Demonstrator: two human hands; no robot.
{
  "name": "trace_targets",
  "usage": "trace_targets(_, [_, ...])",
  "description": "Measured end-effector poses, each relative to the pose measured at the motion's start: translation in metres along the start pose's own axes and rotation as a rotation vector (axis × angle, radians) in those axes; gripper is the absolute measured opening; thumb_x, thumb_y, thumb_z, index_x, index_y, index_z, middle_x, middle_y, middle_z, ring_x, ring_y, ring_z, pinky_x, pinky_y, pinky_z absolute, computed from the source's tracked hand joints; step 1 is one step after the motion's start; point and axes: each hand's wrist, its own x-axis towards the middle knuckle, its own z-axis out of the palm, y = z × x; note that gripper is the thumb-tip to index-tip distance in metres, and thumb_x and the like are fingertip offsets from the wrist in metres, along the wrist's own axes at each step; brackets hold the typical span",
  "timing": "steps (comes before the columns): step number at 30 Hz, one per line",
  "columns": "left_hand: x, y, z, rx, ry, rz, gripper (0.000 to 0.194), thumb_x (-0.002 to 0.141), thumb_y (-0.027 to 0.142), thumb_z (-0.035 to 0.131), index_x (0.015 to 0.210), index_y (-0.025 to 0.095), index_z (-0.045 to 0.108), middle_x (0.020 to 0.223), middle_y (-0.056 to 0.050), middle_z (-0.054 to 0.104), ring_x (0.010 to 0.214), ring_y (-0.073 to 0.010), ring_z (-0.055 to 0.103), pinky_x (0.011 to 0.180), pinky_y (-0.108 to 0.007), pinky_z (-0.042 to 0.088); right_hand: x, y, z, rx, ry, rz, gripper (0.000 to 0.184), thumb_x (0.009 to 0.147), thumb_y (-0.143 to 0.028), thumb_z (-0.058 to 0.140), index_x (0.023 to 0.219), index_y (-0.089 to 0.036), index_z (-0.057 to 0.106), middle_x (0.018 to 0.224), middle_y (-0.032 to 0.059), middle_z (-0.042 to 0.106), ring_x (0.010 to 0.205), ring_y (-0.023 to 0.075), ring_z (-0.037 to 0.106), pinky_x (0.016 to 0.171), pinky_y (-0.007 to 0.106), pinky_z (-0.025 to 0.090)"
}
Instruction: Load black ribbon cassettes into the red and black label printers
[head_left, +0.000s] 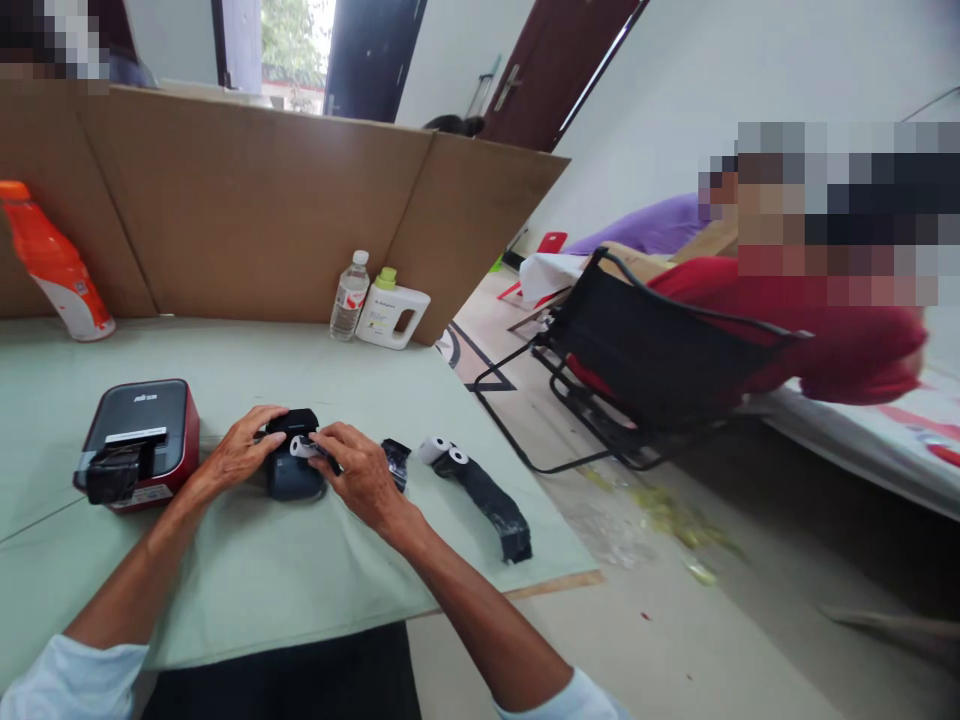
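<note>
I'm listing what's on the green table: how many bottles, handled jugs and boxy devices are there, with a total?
Bottles: 2 (orange bottle, clear bottle)
Handled jugs: 1 (white jug)
Boxy devices: 2 (red-and-black device, small dark device)
Total: 5

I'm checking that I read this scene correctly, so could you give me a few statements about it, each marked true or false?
1. The left hand is at the small dark device, whose lid is raised. True.
2. The right hand holds the clear bottle. False: its fingers are on a small white roll over the small dark device.
3. The clear bottle stands beside the white jug with the green cap. True.
4. The orange bottle stands on the floor. False: it stands on the table.
5. The red-and-black machine is on the left hand's side. True.
</note>
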Motion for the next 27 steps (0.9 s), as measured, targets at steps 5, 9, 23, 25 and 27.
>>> trace_targets(5, [0.006,-0.003,0.005,-0.027,0.035,-0.065,0.046,0.093,0.045,0.055,0.129,0.019,0.068,0.133,-0.013,0.069,0.125,-0.0293,0.064,0.098,-0.043,0.057,0.011,0.002,0.002,-0.151,-0.063,-0.047,0.027,0.098,-0.023,0.068,0.124,-0.023,0.073,0.113,0.0117,0.073,0.102,0.0253,0.066,0.084,0.035,0.053])
trace_targets(9, [0.008,-0.007,0.007,-0.035,0.063,-0.064,0.049,0.094,0.049,0.054,0.128,0.017,0.068,0.132,-0.013,0.07,0.123,-0.0291,0.064,0.104,-0.043,0.053,0.017,0.001,0.004,-0.233,-0.116,-0.075,0.028,0.096,-0.022,0.07,0.124,-0.025,0.072,0.115,0.0106,0.073,0.102,0.0248,0.065,0.083,0.033,0.053])
trace_targets(23, [0.02,-0.007,0.006,0.024,0.072,-0.084,0.049,0.094,0.047,0.049,0.125,0.016,0.071,0.13,-0.013,0.073,0.123,-0.0279,0.066,0.113,-0.045,0.046,0.027,-0.002,0.01,-0.29,-0.247,-0.066,0.04,0.089,-0.011,0.072,0.126,-0.026,0.069,0.122,0.0087,0.07,0.107,0.023,0.066,0.082,0.03,0.055])
trace_targets(25, [0.02,-0.007,0.006,0.024,0.07,-0.084,0.048,0.094,0.047,0.049,0.124,0.016,0.071,0.129,-0.012,0.073,0.122,-0.0281,0.066,0.112,-0.045,0.046,0.027,-0.001,0.01,-0.287,-0.247,-0.085,0.04,0.09,-0.012,0.072,0.127,-0.025,0.068,0.122,0.009,0.07,0.108,0.0231,0.066,0.084,0.03,0.055])
trace_targets(27, [0.02,-0.008,0.006,0.021,0.069,-0.084,0.048,0.094,0.047,0.049,0.124,0.016,0.071,0.128,-0.013,0.074,0.122,-0.0283,0.066,0.112,-0.046,0.047,0.027,-0.001,0.01,-0.295,-0.247,-0.096,0.039,0.09,-0.011,0.072,0.127,-0.025,0.068,0.122,0.009,0.071,0.106,0.0232,0.067,0.085,0.031,0.055])
